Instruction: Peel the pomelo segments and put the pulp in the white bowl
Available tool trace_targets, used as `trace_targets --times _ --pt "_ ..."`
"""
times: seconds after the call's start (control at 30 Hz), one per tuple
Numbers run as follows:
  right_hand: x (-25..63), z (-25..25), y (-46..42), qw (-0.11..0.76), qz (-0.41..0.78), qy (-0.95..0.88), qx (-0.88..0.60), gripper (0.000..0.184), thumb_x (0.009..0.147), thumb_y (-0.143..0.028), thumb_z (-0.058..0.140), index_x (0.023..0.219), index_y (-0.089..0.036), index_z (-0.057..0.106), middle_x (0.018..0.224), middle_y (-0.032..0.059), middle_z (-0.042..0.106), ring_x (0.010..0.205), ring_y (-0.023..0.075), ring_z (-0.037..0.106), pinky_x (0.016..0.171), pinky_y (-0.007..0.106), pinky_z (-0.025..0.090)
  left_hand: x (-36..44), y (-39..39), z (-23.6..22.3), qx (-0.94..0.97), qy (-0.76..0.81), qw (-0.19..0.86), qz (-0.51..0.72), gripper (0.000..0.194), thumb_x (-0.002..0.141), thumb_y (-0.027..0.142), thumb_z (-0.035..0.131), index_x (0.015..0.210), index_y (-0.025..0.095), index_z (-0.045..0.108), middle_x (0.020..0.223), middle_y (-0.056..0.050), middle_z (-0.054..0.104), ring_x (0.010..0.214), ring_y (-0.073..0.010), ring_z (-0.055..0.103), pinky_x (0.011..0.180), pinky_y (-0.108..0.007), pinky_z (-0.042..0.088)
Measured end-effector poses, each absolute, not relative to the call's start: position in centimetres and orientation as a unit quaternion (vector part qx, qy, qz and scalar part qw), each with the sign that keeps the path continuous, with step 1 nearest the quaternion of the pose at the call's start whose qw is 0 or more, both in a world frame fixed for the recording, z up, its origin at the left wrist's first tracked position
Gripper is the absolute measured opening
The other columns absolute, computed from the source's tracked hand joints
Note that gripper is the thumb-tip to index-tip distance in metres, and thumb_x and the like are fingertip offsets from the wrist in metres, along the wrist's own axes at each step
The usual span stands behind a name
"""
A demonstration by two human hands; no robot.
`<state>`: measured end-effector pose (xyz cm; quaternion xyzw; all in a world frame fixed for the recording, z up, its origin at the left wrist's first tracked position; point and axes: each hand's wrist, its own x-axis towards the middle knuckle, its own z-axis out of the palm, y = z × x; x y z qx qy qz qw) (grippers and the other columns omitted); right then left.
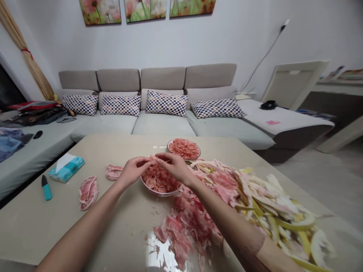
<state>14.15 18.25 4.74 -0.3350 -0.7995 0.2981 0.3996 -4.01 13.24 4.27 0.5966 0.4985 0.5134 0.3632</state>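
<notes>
Over a white bowl (161, 194) filled with loose pink pomelo pulp (159, 180), both hands meet at the far rim. My left hand (136, 168) pinches a small piece of pomelo flesh (153, 158) between thumb and fingers. From the other side, my right hand (174, 166) has its fingers closed on the same piece, which they partly hide. Behind the bowl stands a dark-rimmed plate (199, 154) heaped with more pink pulp. Unpeeled pomelo segments (88, 192) lie left of the bowl, with another pair (113, 172) nearer it.
Pink membrane scraps (193, 223) and yellow-white peel strips (272, 211) cover the table's right side. To the left are a tissue pack (67, 169) and a knife with a turquoise handle (47, 190). A sofa (161, 122) stands beyond the table (127, 234).
</notes>
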Motion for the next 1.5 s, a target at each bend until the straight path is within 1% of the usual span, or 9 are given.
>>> trace_targets --times 0.07,0.17,0.4,0.63,0.8,0.93,1.1,1.33,1.5 --pt "13.9 5.0 18.1 0.391 0.297 -0.806 -0.331 0.018 0.084 -0.026 0.058 0.093 -0.019 0.073 0.091 0.0043 0.075 0.083 0.0179 0.068 0.076 0.027 0.051 -3.8 12.9 4.3 0.584 0.489 0.381 0.525 0.016 0.072 0.033 0.072 0.081 0.021 0.076 0.093 -0.007 0.075 0.093 -0.0248 0.065 0.085 -0.032 0.047" --pt "13.7 5.1 17.8 0.389 0.285 -0.806 -0.342 0.018 0.084 -0.024 0.057 0.085 -0.018 0.073 0.082 0.0038 0.075 0.076 0.0179 0.068 0.071 0.027 0.05 -3.4 12.8 4.0 0.548 0.472 0.423 0.547 0.023 0.073 0.036 0.071 0.087 0.018 0.075 0.089 -0.009 0.075 0.083 -0.0227 0.067 0.08 -0.034 0.051" --pt "13.5 5.4 16.6 0.381 0.262 -0.821 -0.335 0.019 0.084 -0.024 0.054 0.081 -0.02 0.072 0.082 0.0028 0.073 0.074 0.0171 0.065 0.067 0.025 0.047 -2.7 12.5 3.5 0.47 0.439 0.483 0.594 0.028 0.069 0.035 0.076 0.088 0.015 0.072 0.089 -0.008 0.073 0.077 -0.0184 0.067 0.079 -0.034 0.054" --pt "13.1 5.3 15.7 0.405 0.23 -0.808 -0.36 0.014 0.078 -0.024 0.058 0.068 -0.02 0.066 0.069 0.0031 0.067 0.064 0.0163 0.057 0.062 0.026 0.042 -2.4 12.3 3.3 0.451 0.424 0.498 0.607 0.023 0.066 0.03 0.078 0.083 0.016 0.073 0.086 -0.006 0.073 0.078 -0.0173 0.066 0.076 -0.029 0.052" --pt "12.8 5.4 15.1 0.424 0.274 -0.776 -0.378 0.013 0.076 -0.021 0.056 0.066 -0.018 0.064 0.067 0.0022 0.065 0.064 0.0159 0.055 0.062 0.026 0.042 -2.4 12.2 3.3 0.427 0.398 0.541 0.605 0.02 0.071 0.027 0.075 0.088 0.016 0.073 0.089 -0.006 0.073 0.081 -0.0157 0.066 0.079 -0.027 0.052" --pt "13.0 5.6 15.1 0.414 0.366 -0.745 -0.373 0.021 0.079 -0.029 0.052 0.065 -0.016 0.062 0.06 -0.001 0.061 0.058 0.013 0.054 0.055 0.023 0.042 -2.7 12.2 3.3 0.408 0.373 0.589 0.589 0.02 0.072 0.023 0.074 0.09 0.014 0.074 0.092 -0.007 0.073 0.081 -0.0144 0.067 0.082 -0.026 0.053" --pt "13.7 5.5 15.7 0.413 0.431 -0.708 -0.378 0.024 0.077 -0.036 0.057 0.065 -0.016 0.061 0.057 -0.0021 0.057 0.052 0.0105 0.05 0.05 0.021 0.039 -3.7 12.4 2.9 0.384 0.362 0.622 0.578 0.019 0.074 0.02 0.073 0.092 0.014 0.073 0.09 -0.007 0.073 0.077 -0.0125 0.068 0.079 -0.023 0.056" --pt "15.2 5.8 15.7 0.425 0.433 -0.696 -0.384 0.023 0.078 -0.038 0.058 0.07 -0.016 0.063 0.062 -0.0011 0.06 0.055 0.0115 0.052 0.053 0.022 0.041 -4.3 12.8 2.9 0.396 0.369 0.608 0.581 0.017 0.075 0.017 0.072 0.092 0.016 0.073 0.091 -0.005 0.071 0.085 -0.0125 0.067 0.084 -0.022 0.054" --pt "14.9 6.2 15.3 0.411 0.4 -0.73 -0.371 0.022 0.079 -0.036 0.057 0.076 -0.017 0.068 0.068 -0.0001 0.065 0.061 0.0133 0.055 0.057 0.023 0.042 -2.3 12.7 3.5 0.45 0.38 0.587 0.556 0.023 0.075 0.028 0.073 0.094 0.017 0.073 0.094 -0.007 0.071 0.081 -0.0147 0.066 0.077 -0.027 0.054"
